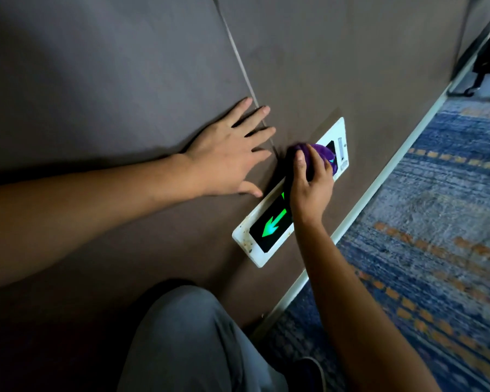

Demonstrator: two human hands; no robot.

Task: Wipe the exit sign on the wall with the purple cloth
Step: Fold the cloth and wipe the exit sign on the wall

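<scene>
Gripping purple cloth [324, 155], right hand [310, 183] presses exit sign [269, 227] (left hand [227, 154] splayed flat).

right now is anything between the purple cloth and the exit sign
Nothing visible. The right hand presses the bunched purple cloth straight onto the exit sign near its far end. The left hand lies flat on the wall beside the sign, clear of its face.
</scene>
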